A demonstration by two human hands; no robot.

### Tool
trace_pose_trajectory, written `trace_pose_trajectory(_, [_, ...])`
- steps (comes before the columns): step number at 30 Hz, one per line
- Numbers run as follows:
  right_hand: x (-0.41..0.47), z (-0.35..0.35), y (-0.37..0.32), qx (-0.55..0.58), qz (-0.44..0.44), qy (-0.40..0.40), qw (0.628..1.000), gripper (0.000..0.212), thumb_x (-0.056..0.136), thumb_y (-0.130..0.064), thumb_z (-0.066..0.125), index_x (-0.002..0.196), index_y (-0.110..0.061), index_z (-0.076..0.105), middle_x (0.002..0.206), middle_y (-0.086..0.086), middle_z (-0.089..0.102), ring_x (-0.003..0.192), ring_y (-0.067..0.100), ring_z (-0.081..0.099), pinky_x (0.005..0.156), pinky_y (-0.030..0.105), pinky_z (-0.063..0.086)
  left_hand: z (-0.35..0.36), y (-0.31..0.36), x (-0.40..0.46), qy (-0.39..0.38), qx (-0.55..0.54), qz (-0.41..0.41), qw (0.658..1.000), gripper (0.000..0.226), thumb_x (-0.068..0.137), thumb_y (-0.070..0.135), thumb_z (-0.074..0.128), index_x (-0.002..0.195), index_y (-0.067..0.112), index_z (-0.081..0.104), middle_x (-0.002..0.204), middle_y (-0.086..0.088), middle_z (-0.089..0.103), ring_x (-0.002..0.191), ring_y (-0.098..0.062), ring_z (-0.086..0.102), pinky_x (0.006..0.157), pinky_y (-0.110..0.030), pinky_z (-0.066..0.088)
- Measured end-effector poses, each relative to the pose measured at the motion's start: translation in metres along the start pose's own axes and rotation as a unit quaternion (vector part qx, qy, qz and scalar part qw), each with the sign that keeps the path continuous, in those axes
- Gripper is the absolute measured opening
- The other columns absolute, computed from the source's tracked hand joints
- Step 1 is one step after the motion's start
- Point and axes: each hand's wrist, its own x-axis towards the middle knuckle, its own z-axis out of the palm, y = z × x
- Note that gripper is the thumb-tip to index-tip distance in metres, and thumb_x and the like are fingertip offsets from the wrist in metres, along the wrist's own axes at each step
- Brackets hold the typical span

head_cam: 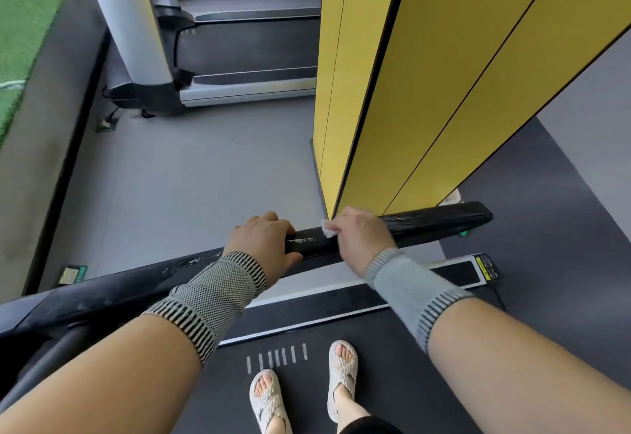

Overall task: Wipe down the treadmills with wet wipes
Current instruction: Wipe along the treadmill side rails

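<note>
I stand on a treadmill belt and look down at its black side handrail, which runs across the middle of the view. My left hand grips the handrail, fingers curled over its top. Just to its right, my right hand presses a small white wet wipe against the rail; only a corner of the wipe shows past the fingers. The rail looks streaked and wet to the right of that hand. Both wrists wear knitted grey bands.
A yellow panelled pillar stands right behind the handrail. Another treadmill with silver uprights sits at the back on the grey floor. Green turf lies at the far left. My sandalled feet are on the belt.
</note>
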Motion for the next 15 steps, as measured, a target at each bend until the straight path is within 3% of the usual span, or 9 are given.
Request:
trace_pose_trajectory(4, [0.004, -0.012, 0.025, -0.023, 0.13, 0.038, 0.99, 0.028, 0.091, -0.003, 0.049, 0.11, -0.014, 0.067, 0.097, 0.004, 0.054, 0.093, 0.021, 0.048, 0.077, 0.027, 0.038, 0.003, -0.001, -0.002, 0.01, -0.01, 0.003, 1.0, 0.046, 0.087, 0.05, 0.058, 0.127, 0.028, 0.055, 0.118, 0.005, 0.052, 0.112, -0.018, 0.048, 0.097, -0.038, 0.043])
trace_pose_trajectory(6, [0.0, -0.006, -0.002, -0.006, 0.056, 0.018, 0.998, 0.027, 0.091, -0.002, 0.049, 0.107, -0.014, 0.067, 0.102, 0.005, 0.056, 0.099, 0.02, 0.049, 0.081, 0.027, 0.04, 0.004, -0.001, -0.001, 0.009, -0.014, 0.003, 1.0, 0.047, 0.086, 0.05, 0.059, 0.128, 0.028, 0.054, 0.118, 0.005, 0.052, 0.112, -0.018, 0.048, 0.098, -0.038, 0.043])
trace_pose_trajectory(8, [0.001, 0.001, -0.009, -0.003, -0.003, -0.012, 1.0, 0.028, 0.091, -0.001, 0.049, 0.106, -0.014, 0.068, 0.101, 0.002, 0.057, 0.092, 0.016, 0.048, 0.08, 0.025, 0.042, 0.003, -0.002, -0.001, 0.008, -0.013, 0.004, 1.0, 0.047, 0.086, 0.05, 0.059, 0.128, 0.028, 0.055, 0.118, 0.004, 0.052, 0.112, -0.018, 0.048, 0.098, -0.038, 0.043])
trace_pose_trajectory(12, [0.002, -0.006, 0.031, -0.01, 0.141, 0.051, 0.989, 0.03, 0.093, -0.005, 0.047, 0.113, -0.016, 0.068, 0.093, 0.0, 0.049, 0.085, 0.016, 0.042, 0.073, 0.024, 0.038, 0.004, -0.003, -0.002, 0.014, -0.016, 0.01, 1.0, 0.046, 0.087, 0.05, 0.058, 0.127, 0.028, 0.055, 0.118, 0.005, 0.052, 0.112, -0.018, 0.048, 0.096, -0.037, 0.043])
trace_pose_trajectory(13, [-0.003, -0.003, 0.023, -0.006, 0.138, 0.066, 0.988, 0.029, 0.093, -0.006, 0.048, 0.112, -0.015, 0.068, 0.092, -0.001, 0.046, 0.086, 0.015, 0.04, 0.074, 0.023, 0.036, 0.004, -0.003, -0.002, 0.015, -0.019, 0.01, 1.0, 0.046, 0.087, 0.05, 0.058, 0.127, 0.028, 0.055, 0.118, 0.005, 0.052, 0.112, -0.018, 0.048, 0.096, -0.037, 0.043])
trace_pose_trajectory(15, [-0.013, 0.01, -0.007, 0.031, 0.037, 0.05, 0.998, 0.027, 0.093, -0.004, 0.049, 0.109, -0.015, 0.068, 0.093, -0.002, 0.049, 0.089, 0.012, 0.04, 0.078, 0.022, 0.037, 0.005, -0.004, -0.001, 0.016, -0.023, 0.01, 1.0, 0.046, 0.086, 0.05, 0.059, 0.127, 0.028, 0.055, 0.118, 0.005, 0.052, 0.111, -0.018, 0.048, 0.097, -0.037, 0.043])
